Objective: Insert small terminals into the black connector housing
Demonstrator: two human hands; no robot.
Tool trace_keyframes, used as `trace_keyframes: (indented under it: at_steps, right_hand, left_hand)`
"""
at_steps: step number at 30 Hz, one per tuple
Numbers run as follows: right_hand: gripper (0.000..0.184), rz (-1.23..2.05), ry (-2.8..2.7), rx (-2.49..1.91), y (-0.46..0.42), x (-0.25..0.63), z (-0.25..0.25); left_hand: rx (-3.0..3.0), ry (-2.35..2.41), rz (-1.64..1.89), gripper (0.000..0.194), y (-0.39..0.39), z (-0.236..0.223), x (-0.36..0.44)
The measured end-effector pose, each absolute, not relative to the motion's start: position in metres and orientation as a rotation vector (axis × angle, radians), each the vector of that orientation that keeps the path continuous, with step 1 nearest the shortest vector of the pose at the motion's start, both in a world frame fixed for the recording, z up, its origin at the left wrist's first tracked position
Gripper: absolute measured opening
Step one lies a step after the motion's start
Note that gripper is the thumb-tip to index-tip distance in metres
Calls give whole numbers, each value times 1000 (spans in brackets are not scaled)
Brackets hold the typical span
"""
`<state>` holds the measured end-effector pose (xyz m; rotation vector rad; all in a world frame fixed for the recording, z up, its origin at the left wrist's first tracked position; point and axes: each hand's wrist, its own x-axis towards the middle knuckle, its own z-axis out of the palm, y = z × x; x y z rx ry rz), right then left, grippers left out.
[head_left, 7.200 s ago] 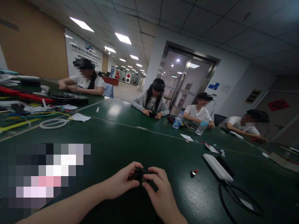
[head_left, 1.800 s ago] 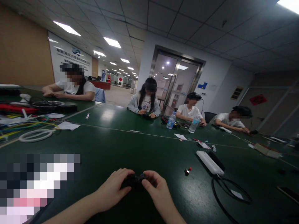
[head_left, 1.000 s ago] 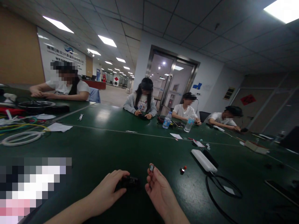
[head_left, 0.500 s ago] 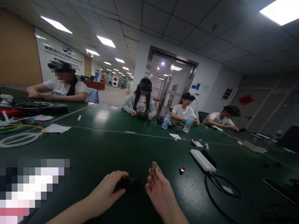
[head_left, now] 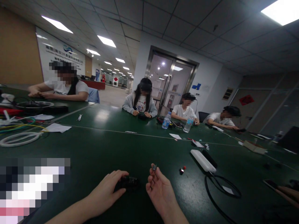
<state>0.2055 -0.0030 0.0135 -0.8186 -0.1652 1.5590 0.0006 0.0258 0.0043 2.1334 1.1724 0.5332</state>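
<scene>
My left hand is closed around the left end of a dark, shiny black object low over the green table. Its exact kind is too dark to make out. To its right my right hand is raised with the palm turned partly up. Between thumb and forefinger it pinches a small grey square piece, apart from the black object. Further right on the table lies a small black-and-silver part with a red knob.
A white oblong device with a looping black cable lies on the right. Another person's hand reaches over a phone. Water bottles, paper and coiled white tubing lie farther off. Several people sit around the table.
Earlier both my hands were on the black object; my right hand has since come away with the small grey piece. Another person's hand has appeared at the right edge by the phone.
</scene>
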Motion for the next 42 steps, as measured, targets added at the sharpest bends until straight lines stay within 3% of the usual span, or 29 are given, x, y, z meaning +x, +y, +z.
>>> trace_keyframes:
  at_steps: [42]
  right_hand:
    - [20, 1578, -133, -833, -2, 206, 12]
  left_hand:
    - [2110, 1189, 499, 38, 23, 11, 1]
